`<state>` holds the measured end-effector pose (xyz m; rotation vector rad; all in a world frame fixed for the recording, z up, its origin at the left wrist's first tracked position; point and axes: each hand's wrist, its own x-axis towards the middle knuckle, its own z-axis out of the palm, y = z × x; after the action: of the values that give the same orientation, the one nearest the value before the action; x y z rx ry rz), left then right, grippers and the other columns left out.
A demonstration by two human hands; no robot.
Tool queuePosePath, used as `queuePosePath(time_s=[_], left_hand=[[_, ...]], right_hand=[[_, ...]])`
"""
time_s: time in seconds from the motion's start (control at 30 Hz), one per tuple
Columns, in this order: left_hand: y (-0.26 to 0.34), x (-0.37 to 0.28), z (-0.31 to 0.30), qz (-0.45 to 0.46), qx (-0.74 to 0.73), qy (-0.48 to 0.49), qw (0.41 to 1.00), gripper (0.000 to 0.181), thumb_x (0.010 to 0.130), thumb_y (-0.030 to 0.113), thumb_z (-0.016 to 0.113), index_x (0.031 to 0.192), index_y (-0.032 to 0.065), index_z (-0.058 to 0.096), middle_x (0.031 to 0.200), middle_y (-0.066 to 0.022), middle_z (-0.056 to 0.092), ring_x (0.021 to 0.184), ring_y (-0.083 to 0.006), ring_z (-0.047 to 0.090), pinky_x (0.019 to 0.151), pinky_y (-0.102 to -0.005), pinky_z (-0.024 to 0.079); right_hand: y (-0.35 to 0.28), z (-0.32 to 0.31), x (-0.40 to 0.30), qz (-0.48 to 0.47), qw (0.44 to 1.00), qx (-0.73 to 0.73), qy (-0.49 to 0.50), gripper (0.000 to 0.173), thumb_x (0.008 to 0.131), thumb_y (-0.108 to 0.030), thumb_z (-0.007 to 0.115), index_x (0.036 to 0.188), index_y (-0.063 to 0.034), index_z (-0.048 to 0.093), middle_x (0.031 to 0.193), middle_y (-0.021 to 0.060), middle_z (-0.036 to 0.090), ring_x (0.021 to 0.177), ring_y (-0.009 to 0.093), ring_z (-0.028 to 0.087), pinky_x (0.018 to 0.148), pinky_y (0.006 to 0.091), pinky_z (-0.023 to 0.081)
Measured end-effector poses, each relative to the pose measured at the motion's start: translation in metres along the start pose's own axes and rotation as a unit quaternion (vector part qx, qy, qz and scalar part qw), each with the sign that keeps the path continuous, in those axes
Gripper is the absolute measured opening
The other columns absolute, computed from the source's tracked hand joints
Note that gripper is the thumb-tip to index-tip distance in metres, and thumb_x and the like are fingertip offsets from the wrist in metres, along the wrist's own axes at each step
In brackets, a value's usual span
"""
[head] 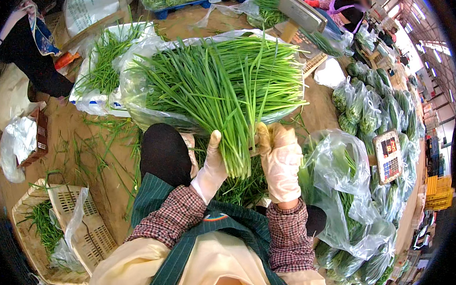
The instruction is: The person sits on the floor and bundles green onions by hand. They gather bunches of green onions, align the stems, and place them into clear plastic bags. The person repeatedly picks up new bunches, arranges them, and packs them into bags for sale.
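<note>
My left hand (212, 166), in a pale glove, is closed around the lower stems of a bunch of long green leafy stalks, likely Chinese chives (211, 90). The leaves fan up and to the left over a larger pile of chives (271, 67) in a plastic-lined box. My right hand (281, 157), gloved and stained yellowish at the fingers, is just right of the bunch, its thumb and fingers pinched near a few stalks; what it grips is partly hidden. Loose green trimmings (240, 190) lie below, between my knees.
On the right stand an open plastic bag of greens (336, 161), a scale display (387, 156) and many bagged vegetables (356, 99). A white foam box (97, 107) and plastic crates (96, 240) are on the left. Another scale (302, 12) stands ahead. Other people (343, 12) sit nearby.
</note>
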<state>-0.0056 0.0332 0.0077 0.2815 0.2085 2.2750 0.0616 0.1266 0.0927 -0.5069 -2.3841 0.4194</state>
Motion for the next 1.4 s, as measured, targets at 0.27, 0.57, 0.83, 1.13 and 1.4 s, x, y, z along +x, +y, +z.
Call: queuePosePath(time_s=[0.27, 0.57, 0.83, 1.13, 1.4], left_hand=[[-0.001, -0.006, 0.012, 0.02, 0.019, 0.13, 0.991, 0.051, 0.08, 0.032, 0.07, 0.12, 0.0062, 0.053, 0.112, -0.0067, 0.062, 0.1, -0.0204, 0.061, 0.088, -0.0361, 0.051], [0.011, -0.001, -0.021, -0.04, 0.075, 0.188, 0.978, 0.039, 0.074, 0.016, 0.073, 0.108, 0.0029, 0.061, 0.094, -0.0066, 0.066, 0.077, -0.017, 0.064, 0.069, -0.0313, 0.054], [0.011, -0.01, 0.021, -0.043, 0.27, 0.156, 0.949, 0.083, 0.066, 0.035, 0.084, 0.132, 0.0089, 0.041, 0.121, -0.0052, 0.054, 0.111, -0.019, 0.052, 0.095, -0.037, 0.044], [0.018, -0.02, -0.002, -0.104, 0.148, 0.126, 0.975, 0.087, 0.07, 0.066, 0.066, 0.13, 0.0056, 0.045, 0.117, -0.0084, 0.059, 0.099, -0.0221, 0.06, 0.083, -0.039, 0.051], [0.021, -0.017, 0.009, -0.128, 0.15, 0.144, 0.97, 0.055, 0.077, 0.039, 0.074, 0.118, 0.006, 0.056, 0.102, -0.0052, 0.066, 0.08, -0.0149, 0.066, 0.053, -0.0261, 0.055]], right_hand=[[-0.003, 0.049, 0.004, 0.105, 0.974, 0.202, -0.02, 0.018, 0.084, -0.017, 0.068, 0.084, -0.0006, 0.062, 0.072, 0.0054, 0.058, 0.062, 0.014, 0.056, 0.054, 0.0237, 0.042], [0.002, -0.07, -0.015, 0.266, 0.884, 0.29, 0.253, 0.015, 0.089, -0.009, 0.055, 0.085, -0.0028, 0.067, 0.086, 0.0087, 0.068, 0.075, 0.016, 0.061, 0.069, 0.0303, 0.05], [0.007, 0.001, -0.07, 0.225, 0.907, 0.262, -0.243, 0.1, 0.077, -0.015, 0.076, 0.15, -0.0126, 0.008, 0.133, 0.0172, 0.047, 0.109, 0.017, 0.052, 0.093, 0.0312, 0.044], [0.036, 0.014, -0.07, 0.407, 0.655, 0.624, -0.129, 0.041, 0.087, -0.036, 0.062, 0.108, -0.0017, 0.059, 0.089, 0.0069, 0.066, 0.067, 0.013, 0.061, 0.059, 0.023, 0.049], [0.033, 0.014, -0.059, 0.384, 0.617, 0.675, -0.126, 0.042, 0.094, -0.037, 0.049, 0.114, -0.0011, 0.056, 0.087, 0.0117, 0.067, 0.056, 0.012, 0.055, 0.048, 0.0216, 0.041]])
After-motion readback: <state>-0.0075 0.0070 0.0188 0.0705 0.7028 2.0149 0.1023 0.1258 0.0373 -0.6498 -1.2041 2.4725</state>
